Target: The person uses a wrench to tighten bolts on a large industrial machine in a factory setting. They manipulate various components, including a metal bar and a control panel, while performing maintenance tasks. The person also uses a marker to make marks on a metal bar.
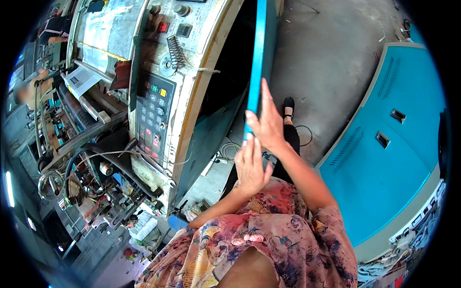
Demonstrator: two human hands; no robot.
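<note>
At centre you have two hands (252,169) and one blue panel (258,53); upper left, one coil spring (175,52); right, two recessed latches (397,115).

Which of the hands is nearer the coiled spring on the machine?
Right. The right hand grips the blue panel, below and right of the coiled spring in view; the left hand is farther off, at the panel's near end.

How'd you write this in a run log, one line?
left hand: touching blue panel | right hand: on panel, farther up | keypad: left | cabinet: right
</note>
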